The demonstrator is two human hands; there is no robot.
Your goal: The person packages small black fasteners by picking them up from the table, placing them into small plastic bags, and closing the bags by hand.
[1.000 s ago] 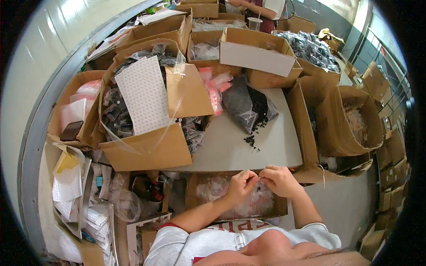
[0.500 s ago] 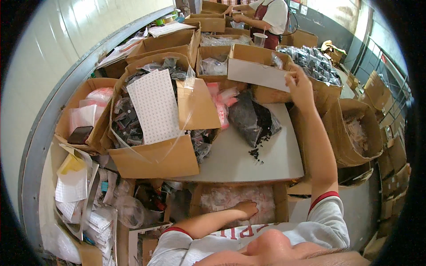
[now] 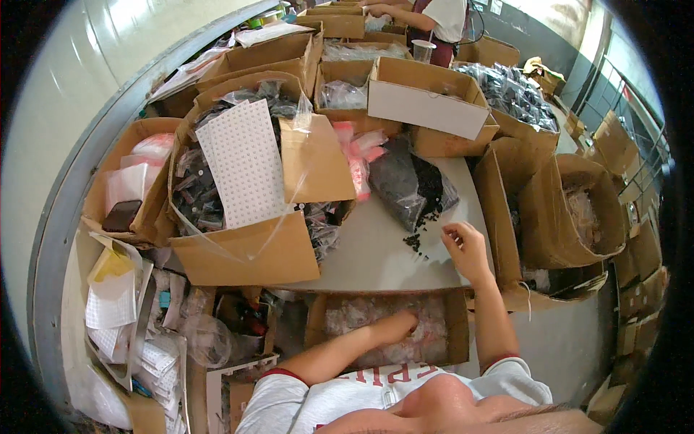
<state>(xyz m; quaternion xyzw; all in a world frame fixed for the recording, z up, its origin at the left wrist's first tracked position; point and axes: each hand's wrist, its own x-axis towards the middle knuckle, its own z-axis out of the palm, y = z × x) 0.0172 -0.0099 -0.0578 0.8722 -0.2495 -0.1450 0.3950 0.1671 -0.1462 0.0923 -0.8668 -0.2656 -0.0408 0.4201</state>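
Note:
Over the right part of the pale tabletop (image 3: 369,253) is my right hand (image 3: 466,249), its fingers loosely bent and apart, with nothing visible in them. Just left of it, small black pieces (image 3: 413,241) spill from an open clear plastic bag (image 3: 397,184) full of them. Lower down, my left hand (image 3: 397,327) is closed above a cardboard box (image 3: 314,329) holding small clear plastic bags (image 3: 354,318). Whatever that hand grips, if anything, is too small to make out.
A large carton (image 3: 246,257) with dark bagged parts and a white printed sheet (image 3: 246,163) stands left. Beyond the black pieces is a white-fronted box (image 3: 426,108). Tall cartons (image 3: 499,217) line the right. A person (image 3: 437,22) works at the far end.
My right hand has come back from the white-fronted box to the tabletop beside the black pieces. A small clear bag at that box's right end no longer shows. My left hand stays closed.

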